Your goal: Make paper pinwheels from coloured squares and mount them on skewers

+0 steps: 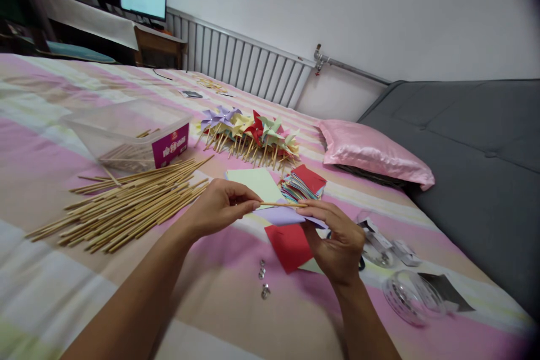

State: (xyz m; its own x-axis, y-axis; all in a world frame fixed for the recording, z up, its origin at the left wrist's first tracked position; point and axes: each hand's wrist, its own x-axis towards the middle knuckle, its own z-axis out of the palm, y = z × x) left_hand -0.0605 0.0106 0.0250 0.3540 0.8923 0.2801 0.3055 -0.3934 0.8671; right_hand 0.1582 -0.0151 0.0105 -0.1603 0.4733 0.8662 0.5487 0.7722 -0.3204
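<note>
My left hand [225,205] pinches one end of a thin wooden stick [274,204]. The stick lies level across a purple paper pinwheel [278,215], whose shape is partly hidden. My right hand [335,233] is closed on the pinwheel and the stick's other end, thumb below and fingers above. Under the hands are a pale green paper sheet [255,181] and a red paper square [286,246]. Several small metal pins [264,291] lie on the bedspread in front. A stack of coloured paper squares [307,180] sits just beyond the hands.
Loose wooden sticks [139,202] are spread on the left before a clear plastic box [122,124]. Finished pinwheels [248,129] lie in a row behind. At right are a round clear case [411,295], small packets [377,236] and a pink pillow [375,152].
</note>
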